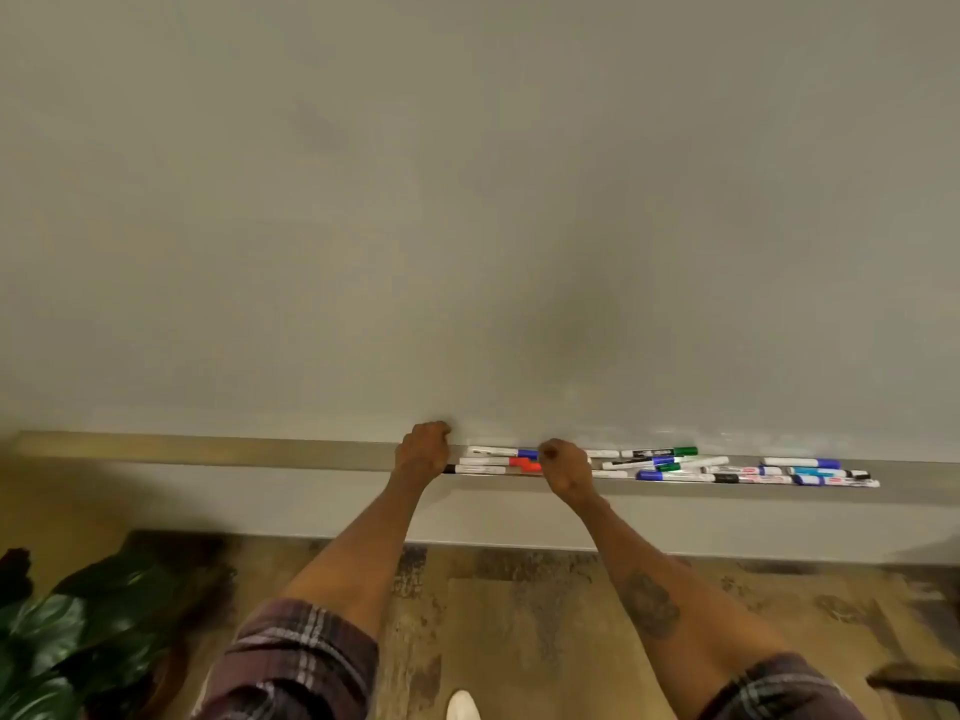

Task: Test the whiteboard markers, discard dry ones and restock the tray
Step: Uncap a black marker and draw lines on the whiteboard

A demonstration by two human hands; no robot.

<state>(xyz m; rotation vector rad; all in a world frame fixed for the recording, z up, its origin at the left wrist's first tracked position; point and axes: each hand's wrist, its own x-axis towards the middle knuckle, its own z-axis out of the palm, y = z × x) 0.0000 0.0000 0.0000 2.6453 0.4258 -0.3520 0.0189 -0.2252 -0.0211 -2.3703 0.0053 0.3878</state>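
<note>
A long whiteboard [467,200] fills the upper view, with a metal tray [208,452] along its bottom edge. Several markers lie in the tray: a blue-capped one [501,452], a red-capped one [498,462], a black-ended one [475,469], and a pile with green, blue and black caps [727,467] further right. My left hand [422,452] is at the tray, fingers curled over the left ends of the markers. My right hand [566,465] is curled at the caps of the blue and red markers. What either hand actually grips is hidden.
A dark leafy plant [67,631] stands at the lower left on a worn patterned floor [519,615]. A white shoe tip [462,706] shows at the bottom. A dark object [914,678] juts in at the lower right.
</note>
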